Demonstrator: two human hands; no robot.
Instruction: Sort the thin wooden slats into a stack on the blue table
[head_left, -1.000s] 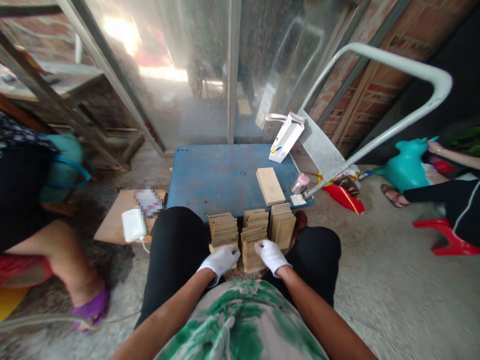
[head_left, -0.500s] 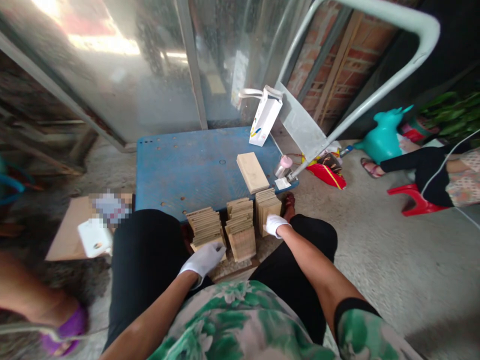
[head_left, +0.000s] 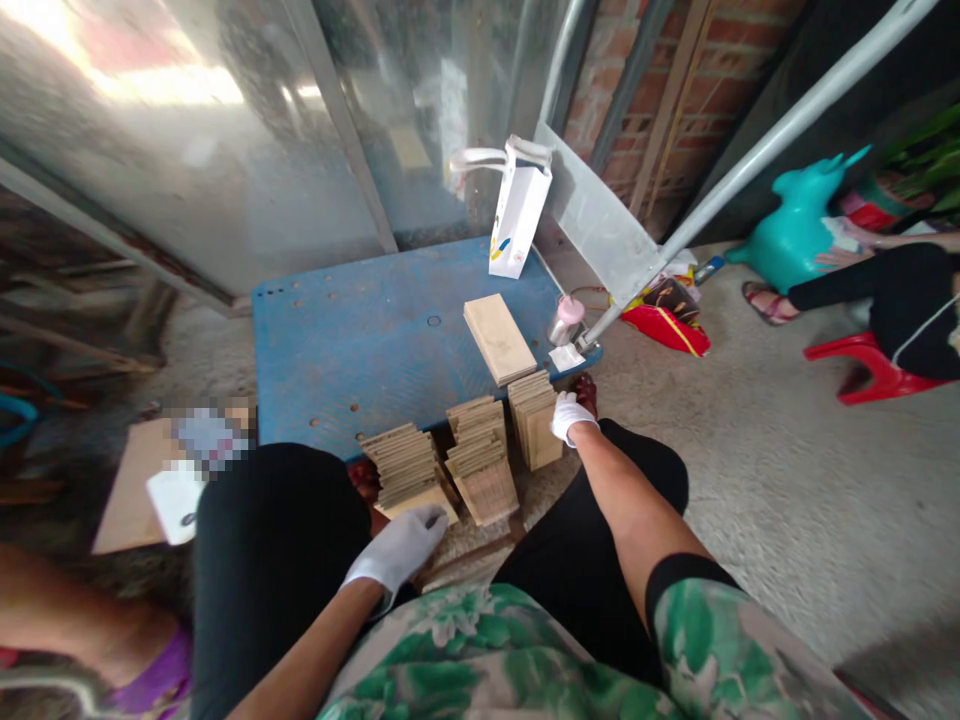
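Three rows of thin wooden boards stand on edge between my knees: the left row (head_left: 405, 465), the middle row (head_left: 480, 460) and the right row (head_left: 535, 420). My left hand (head_left: 401, 548), in a white glove, is at the near end of the left row with its fingers together and curled. What lies under those fingers is hidden. At the outer side of the right row is my right hand (head_left: 573, 416), also gloved in white, its fingers bent in. I cannot make out anything in it. A flat stack of pale boards (head_left: 499, 338) lies beyond the right row.
The blue platform cart (head_left: 352, 330) carries a white paper bag (head_left: 519, 210) and a pink-capped bottle (head_left: 568, 320). Its metal handle (head_left: 720, 210) rises at the right. Another person's leg (head_left: 862, 280) shows by a red stool (head_left: 855, 365). Cardboard (head_left: 127, 490) lies left.
My right hand has shifted outward from the near face of the right row to its right side. The left hand stays at the left row's near end. The view has tilted slightly.
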